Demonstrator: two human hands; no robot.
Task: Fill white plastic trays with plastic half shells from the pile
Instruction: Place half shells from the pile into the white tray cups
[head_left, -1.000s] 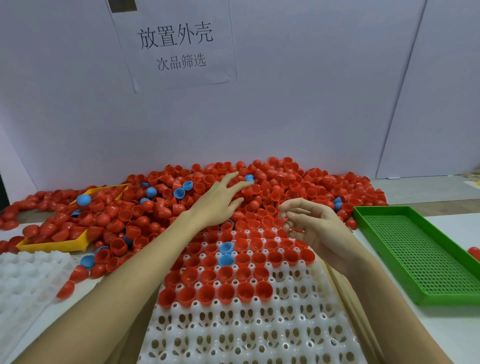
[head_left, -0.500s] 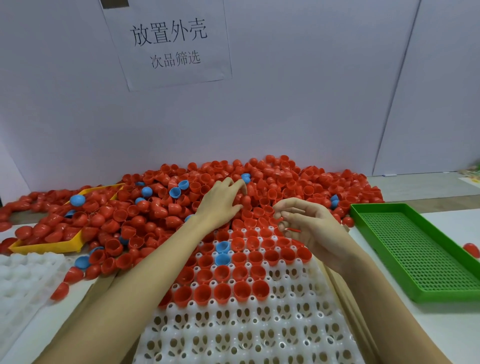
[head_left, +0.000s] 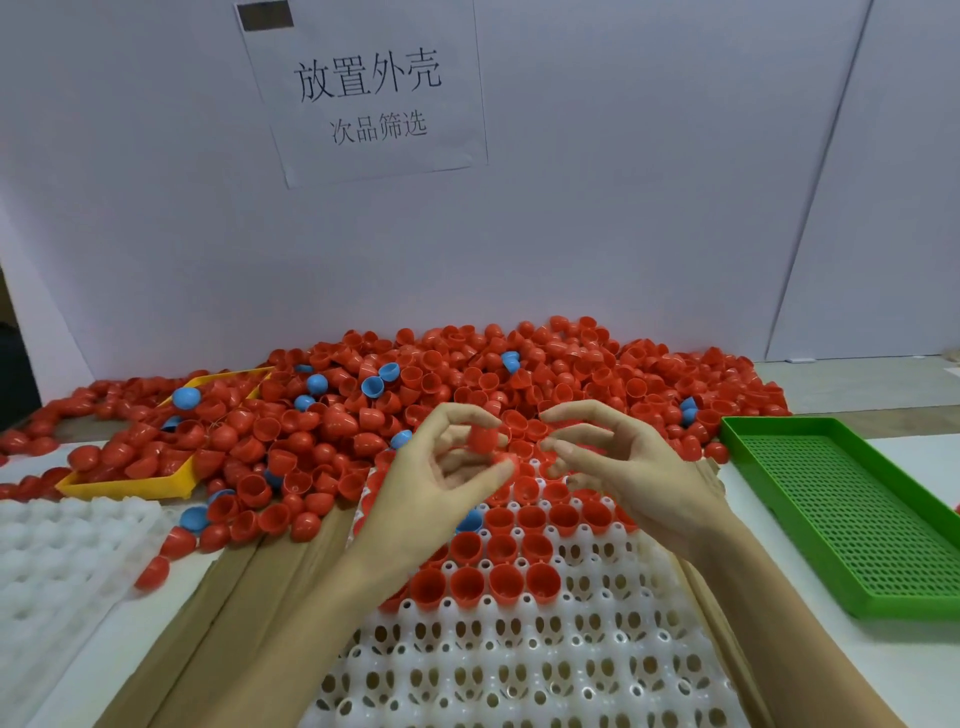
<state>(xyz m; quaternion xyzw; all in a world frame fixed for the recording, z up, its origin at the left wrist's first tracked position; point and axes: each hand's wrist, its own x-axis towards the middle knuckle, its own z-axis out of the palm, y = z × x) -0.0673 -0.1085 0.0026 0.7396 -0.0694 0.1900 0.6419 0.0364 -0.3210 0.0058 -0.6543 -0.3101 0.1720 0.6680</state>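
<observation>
- Both hands have pulled back from the pile and now meet above the far end of the white tray; half a second ago the left hand was reaching into the shells.
- That left hand now pinches a red half shell between thumb and curled fingers, lifted clear of the tray.
- Just to its right, the right hand hovers with fingers loosely curled; I cannot tell whether it holds anything (the fingertips nearly touch the lifted shell).
- Red half shells, open side up, fill the far rows of the white tray, with a blue one among them; the near rows show bare sockets.
- A big pile of shells, mostly red with a few blue, lies beyond the tray against the wall.
- A yellow tray sits half buried at far left, a second white tray at near left.
- A green perforated tray lies at right.
- A paper sign hangs on the wall.
</observation>
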